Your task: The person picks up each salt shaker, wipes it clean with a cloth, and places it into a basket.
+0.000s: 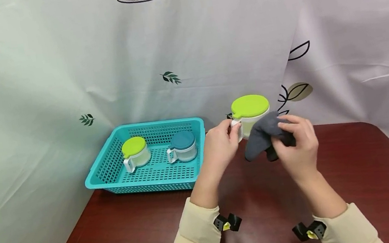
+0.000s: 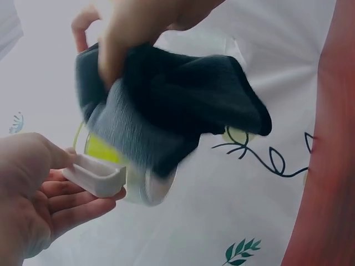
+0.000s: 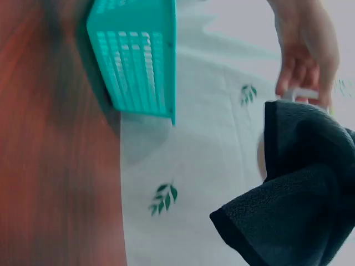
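Note:
My left hand [image 1: 221,143] pinches the white handle [image 2: 100,176] of a clear jar with a bright green lid [image 1: 250,106], held up above the table. In my right hand [image 1: 299,143] is a dark grey cloth [image 1: 267,133], bunched between fingers and thumb. The cloth lies against the jar's right front side and covers part of it. In the left wrist view the cloth hides most of the jar. The right wrist view shows the cloth in front of the jar, with the left hand [image 3: 308,55] on the handle behind.
A turquoise basket [image 1: 143,187] stands at the back left of the dark red table [image 1: 139,232]. Inside it are a green-lidded jar [image 1: 135,152] and a blue-lidded jar [image 1: 183,146]. A white patterned curtain [image 1: 175,48] hangs behind the table and along its left side.

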Demonstrator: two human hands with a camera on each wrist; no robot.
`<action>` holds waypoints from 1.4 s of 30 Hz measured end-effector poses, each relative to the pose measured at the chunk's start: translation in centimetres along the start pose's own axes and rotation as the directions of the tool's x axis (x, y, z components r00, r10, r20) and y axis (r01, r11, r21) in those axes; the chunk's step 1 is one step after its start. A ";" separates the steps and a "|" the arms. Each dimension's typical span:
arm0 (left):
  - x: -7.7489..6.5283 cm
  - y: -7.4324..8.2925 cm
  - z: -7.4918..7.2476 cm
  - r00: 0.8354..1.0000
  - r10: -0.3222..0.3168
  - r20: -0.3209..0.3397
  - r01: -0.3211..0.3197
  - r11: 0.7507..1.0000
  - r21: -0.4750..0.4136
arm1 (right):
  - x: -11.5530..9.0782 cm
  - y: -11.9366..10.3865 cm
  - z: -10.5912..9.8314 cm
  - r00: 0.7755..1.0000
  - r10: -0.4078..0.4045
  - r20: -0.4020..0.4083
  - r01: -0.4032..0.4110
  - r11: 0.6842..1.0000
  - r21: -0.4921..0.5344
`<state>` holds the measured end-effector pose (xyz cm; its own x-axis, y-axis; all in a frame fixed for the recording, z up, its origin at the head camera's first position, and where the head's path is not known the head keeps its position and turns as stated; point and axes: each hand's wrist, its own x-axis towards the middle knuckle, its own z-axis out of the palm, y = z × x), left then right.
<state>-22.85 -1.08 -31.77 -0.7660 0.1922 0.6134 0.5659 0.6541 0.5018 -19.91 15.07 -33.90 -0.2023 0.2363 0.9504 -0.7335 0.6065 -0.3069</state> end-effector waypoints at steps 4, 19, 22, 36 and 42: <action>0.0 -0.5 -0.6 0.999 0.042 0.010 -0.042 0.999 -0.026 | 0.9 0.5 -1.0 0.996 0.090 -0.028 -0.091 0.995 -0.032; -0.1 -1.6 -1.2 0.987 -0.124 0.104 0.145 0.962 -0.232 | 1.7 4.1 -4.1 0.905 0.416 -0.087 -0.416 0.909 0.017; -0.1 -1.8 -1.3 0.980 -0.171 0.102 0.192 0.947 -0.257 | 2.4 4.3 -4.9 0.860 0.495 -0.120 -0.493 0.869 0.048; 0.1 -1.3 -1.0 0.973 -0.193 0.125 0.224 0.916 -0.332 | 2.5 3.5 -4.8 0.847 0.531 0.011 -0.531 0.847 0.008; -0.1 -0.8 -0.3 0.976 -0.181 0.121 0.211 0.917 -0.337 | 1.9 2.8 -3.4 0.804 0.590 0.076 -0.565 0.717 0.409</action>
<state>-23.05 -1.85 -32.02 -0.8867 0.1577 0.4346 0.4600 0.3942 0.7956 -20.18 19.79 -33.18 -0.6450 0.4899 0.5865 -0.6765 -0.0091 -0.7364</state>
